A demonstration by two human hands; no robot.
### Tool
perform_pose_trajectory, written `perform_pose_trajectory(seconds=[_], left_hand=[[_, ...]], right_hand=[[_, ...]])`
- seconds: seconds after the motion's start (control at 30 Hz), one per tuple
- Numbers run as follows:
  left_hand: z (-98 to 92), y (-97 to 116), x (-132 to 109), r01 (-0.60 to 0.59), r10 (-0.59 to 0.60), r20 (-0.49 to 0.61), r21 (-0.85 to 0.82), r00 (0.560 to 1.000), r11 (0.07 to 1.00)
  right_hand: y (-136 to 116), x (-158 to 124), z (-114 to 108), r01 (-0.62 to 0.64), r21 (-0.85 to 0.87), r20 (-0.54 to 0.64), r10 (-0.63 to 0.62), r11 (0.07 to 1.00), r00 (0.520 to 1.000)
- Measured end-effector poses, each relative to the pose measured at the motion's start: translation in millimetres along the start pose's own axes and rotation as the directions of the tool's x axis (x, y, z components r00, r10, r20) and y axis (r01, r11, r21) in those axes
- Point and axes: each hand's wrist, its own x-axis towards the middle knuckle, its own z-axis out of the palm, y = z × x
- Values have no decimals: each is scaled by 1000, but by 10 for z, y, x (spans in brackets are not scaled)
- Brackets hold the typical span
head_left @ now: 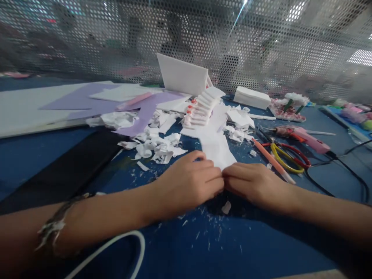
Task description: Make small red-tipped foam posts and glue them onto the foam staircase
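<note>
Both my hands rest on the blue table top (pixel 180 248), meeting at the near end of a long white paper strip (pixel 216 147). My left hand (pixel 187 182) has its fingers curled and pressed onto the strip's near corner. My right hand (pixel 255 184) mirrors it, fingers closed on the same edge. The strip runs away from me toward a small white stepped paper model (pixel 205 106) with red dots beside it. A bracelet sits on my left wrist (pixel 55 226).
White paper scraps (pixel 154 147) lie left of the strip. Scissors with red and yellow handles (pixel 286 157), an orange pencil (pixel 271 161) and a pink glue gun (pixel 308 139) with a black cord lie to the right. Purple and white sheets (pixel 87 100), a black sheet (pixel 64 174) and a perforated metal screen (pixel 186 38) surround them.
</note>
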Motion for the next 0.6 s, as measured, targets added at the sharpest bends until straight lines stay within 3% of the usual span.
perform_pose_trajectory(seconds=[0.1,0.2,0.43,0.6], left_hand=[[3,79,-22,69,-67,25,-109,997,992],[-38,92,-23,172,-149,122,-209,981,963],[-60,114,-33,407,-336,238,-394,911,824],[-51,116,-37,430,-365,227,-444,903,786]], right_hand=[[-63,-32,-11,-6,40,-1,6,999,1000],[-76,-41,-17,-39,109,-26,42,993,999],[-34,-58,39,-131,425,7,141,896,990],[-36,-54,33,-207,505,33,221,838,975]])
